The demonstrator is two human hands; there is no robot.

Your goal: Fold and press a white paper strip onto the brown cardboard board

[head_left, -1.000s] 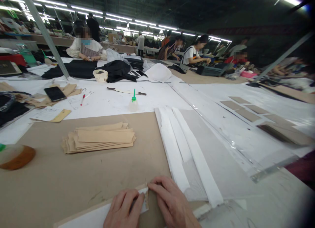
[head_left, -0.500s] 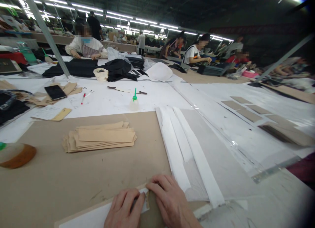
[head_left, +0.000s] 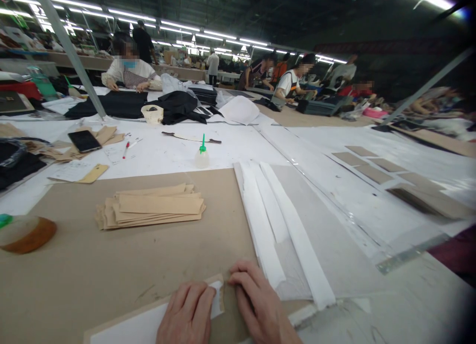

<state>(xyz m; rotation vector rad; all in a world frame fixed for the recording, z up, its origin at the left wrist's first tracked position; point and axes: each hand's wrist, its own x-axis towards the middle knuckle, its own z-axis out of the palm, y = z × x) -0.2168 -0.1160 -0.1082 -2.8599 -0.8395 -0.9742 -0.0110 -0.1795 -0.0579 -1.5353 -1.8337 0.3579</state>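
Note:
A tan strip [head_left: 126,320] lies slantwise at the bottom of the head view, with a narrower white strip [head_left: 130,330] on top of it. Across both rests my left hand [head_left: 188,309], its outstretched fingers lying on the white strip close to its right end; what is under the palm is hidden. My right hand [head_left: 258,302] is just beyond that end, fingers bent and thumb apart from them, with nothing visible in it. A small gap separates its fingertips from the tan strip's end. Farther off is a stack of tan strips [head_left: 156,205].
White strips [head_left: 301,245] lie right of the brown board [head_left: 92,269]. A bottle of amber liquid [head_left: 29,235] stands left. Beyond are a green-tipped bottle [head_left: 202,155], a curved tool [head_left: 191,137], a phone [head_left: 85,141] and a red pen [head_left: 126,149]. Co-workers sit across the tables.
My right hand has come off the strip's end and shifted slightly right. The left hand stays on the strip, its fingers closer together. The view has shifted slightly.

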